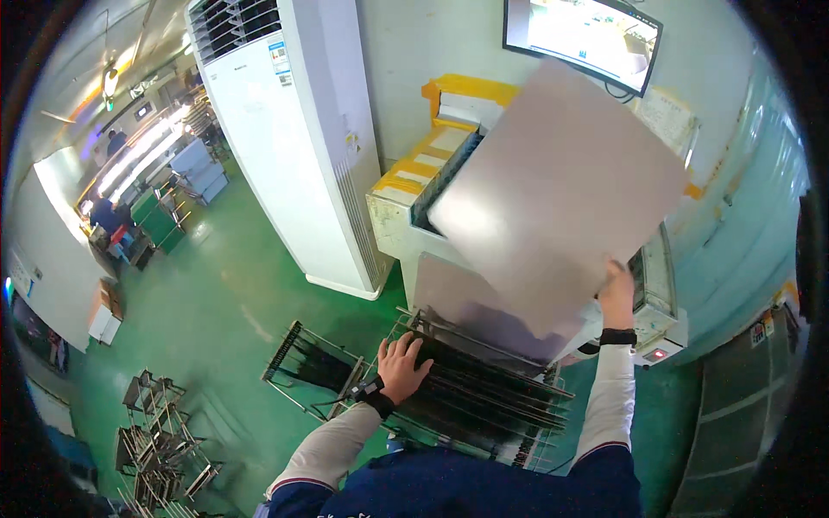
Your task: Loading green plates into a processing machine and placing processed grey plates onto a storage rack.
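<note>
My right hand (616, 293) grips a large flat coppery-grey sheet (561, 190) near its lower right corner, thumb on the face toward me. The sheet is raised and tilted in front of a white machine (395, 220) with yellow-taped edges, hiding much of its top. Below, a wire rack (492, 388) holds several dark thin panels upright. Over the rack's left end is my left hand (402, 367), fingers spread; whether it touches the panels I cannot tell. Another coppery sheet (440, 289) stands behind the rack, partly covered by the raised one.
A tall white air conditioner (268, 147) stands left of the machine. A smaller rack (315, 363) adjoins the main one. Several metal racks (160, 440) sit on the green floor (233, 345) at lower left. A screen (587, 39) hangs above. People work far left.
</note>
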A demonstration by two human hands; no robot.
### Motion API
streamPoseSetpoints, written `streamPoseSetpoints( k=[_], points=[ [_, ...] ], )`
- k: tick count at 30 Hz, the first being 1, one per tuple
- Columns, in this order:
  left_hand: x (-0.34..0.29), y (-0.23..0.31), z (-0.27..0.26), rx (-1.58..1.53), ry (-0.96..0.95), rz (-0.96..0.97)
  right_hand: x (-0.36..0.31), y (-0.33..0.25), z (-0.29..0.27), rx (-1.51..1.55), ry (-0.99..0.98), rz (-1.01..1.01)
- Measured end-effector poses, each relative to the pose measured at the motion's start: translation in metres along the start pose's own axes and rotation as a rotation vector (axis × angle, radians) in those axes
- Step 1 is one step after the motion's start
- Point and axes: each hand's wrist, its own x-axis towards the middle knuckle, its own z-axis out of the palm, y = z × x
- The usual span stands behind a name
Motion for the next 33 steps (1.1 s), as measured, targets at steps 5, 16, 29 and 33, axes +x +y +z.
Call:
streamPoseSetpoints(
  k=[5, 16, 29, 33],
  points=[
    [0.000, -0.002, 0.003, 0.003, -0.001, -0.008, 0.006, 0.067, 0.008, 0.244, -0.289, 0.492],
    [0.001, -0.001, 0.000, 0.016, 0.010, 0.014, 0.016, 0.130, 0.068, 0.563, -0.214, 0.553],
    [0.004, 0.003, -0.002, 0.022, 0.028, 0.034, 0.028, 0.111, 0.083, 0.162, -0.376, 0.636],
    [0.006, 0.002, 0.000, 0.044, 0.041, 0.044, 0.010, 0.103, 0.091, -0.190, -0.496, 0.461]
  ],
)
